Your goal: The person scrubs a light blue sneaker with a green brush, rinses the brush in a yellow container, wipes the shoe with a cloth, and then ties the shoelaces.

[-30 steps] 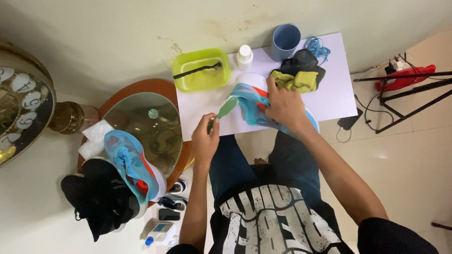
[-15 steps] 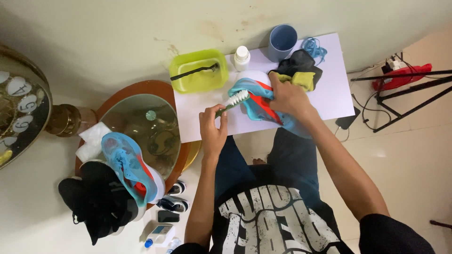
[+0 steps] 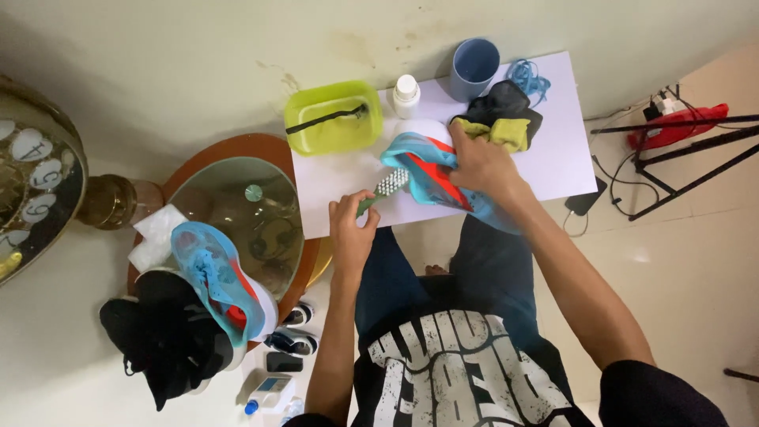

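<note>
My left hand [image 3: 351, 232] grips a green-handled brush [image 3: 385, 188] whose white bristles rest against the side of a light blue and red sneaker [image 3: 431, 170]. My right hand [image 3: 484, 167] clasps that sneaker from above and holds it on its side on the small white table [image 3: 557, 150]. A black and yellow cloth [image 3: 500, 122] lies just behind my right hand. The matching sneaker [image 3: 215, 282] sits on the round glass side table [image 3: 237, 202] to my left.
A lime green tub [image 3: 332, 119] with a dark brush in it, a white bottle [image 3: 406, 95], a blue cup [image 3: 474, 69] and blue laces [image 3: 527, 77] stand at the table's back. A black bag [image 3: 162, 340] lies at lower left. A tripod [image 3: 680, 150] stands at right.
My left hand has turned the brush so its bristles meet the sneaker's side. My right hand has rolled the sneaker over, so its red stripe faces up.
</note>
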